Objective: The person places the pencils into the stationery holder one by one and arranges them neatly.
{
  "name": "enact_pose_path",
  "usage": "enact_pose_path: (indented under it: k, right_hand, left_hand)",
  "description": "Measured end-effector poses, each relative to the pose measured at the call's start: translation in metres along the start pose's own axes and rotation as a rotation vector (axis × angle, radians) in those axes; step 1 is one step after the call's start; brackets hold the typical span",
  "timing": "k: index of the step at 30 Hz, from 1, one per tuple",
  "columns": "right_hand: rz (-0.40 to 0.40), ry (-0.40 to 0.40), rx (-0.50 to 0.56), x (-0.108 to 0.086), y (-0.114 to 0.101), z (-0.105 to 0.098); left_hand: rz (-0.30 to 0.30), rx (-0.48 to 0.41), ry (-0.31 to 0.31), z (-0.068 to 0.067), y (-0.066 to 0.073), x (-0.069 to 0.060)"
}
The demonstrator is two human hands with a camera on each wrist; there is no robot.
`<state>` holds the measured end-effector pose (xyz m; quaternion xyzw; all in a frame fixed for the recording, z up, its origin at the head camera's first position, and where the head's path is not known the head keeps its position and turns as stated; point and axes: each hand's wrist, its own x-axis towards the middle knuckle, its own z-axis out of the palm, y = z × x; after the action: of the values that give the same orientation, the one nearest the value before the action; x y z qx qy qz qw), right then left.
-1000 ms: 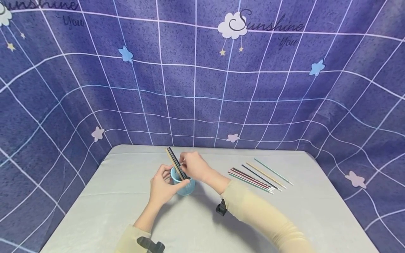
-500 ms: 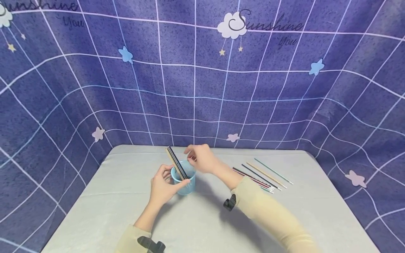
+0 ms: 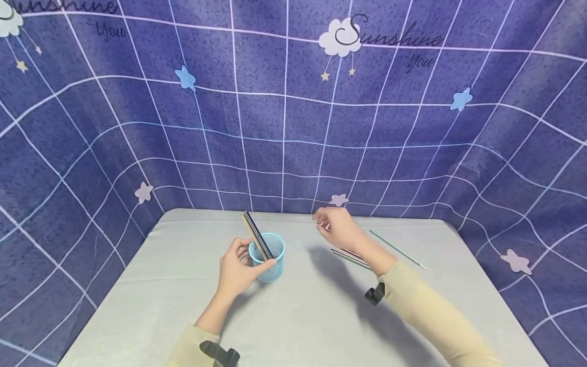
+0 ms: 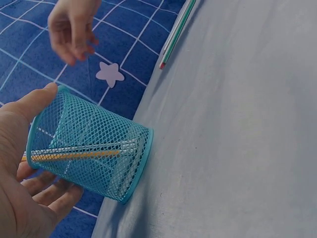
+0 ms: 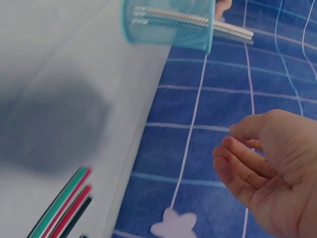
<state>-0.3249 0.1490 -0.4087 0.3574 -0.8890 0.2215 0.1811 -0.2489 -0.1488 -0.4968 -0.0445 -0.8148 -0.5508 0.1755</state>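
Now gripping the upright blue mesh cup (image 3: 271,271) with the left hand (image 3: 236,269). Holding nothing in the loosely curled right hand (image 3: 340,228), raised right of the cup and nearer than the left to loose pencils (image 5: 60,200) slanting lengthwise on the desk (image 3: 293,326), also right of the cup.

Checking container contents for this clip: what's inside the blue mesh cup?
At least one yellow pencil and one dark pencil lean together inside the cup, tops above its rim. Lower ends show partly through the mesh; overlap hides the exact count.
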Motion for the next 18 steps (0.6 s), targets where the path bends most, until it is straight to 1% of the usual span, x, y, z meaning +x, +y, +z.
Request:
enact_pose_path:
  k: [8,13,18]
  right_hand:
    - [0.054,-0.005,0.009,-0.025,0.022,-0.01]
    - [0.11,-0.036,-0.005,-0.039,0.034,-0.009]
    - [0.143,-0.068,-0.022,-0.053,0.04,-0.009]
  left_hand:
    - [-0.005,0.002,-0.003,-0.002,0.001,0.0]
    - [-0.001,0.008,-0.003,-0.001,0.0,-0.001]
    - [0.007,0.026,-0.003,-0.001,-0.001,-0.001]
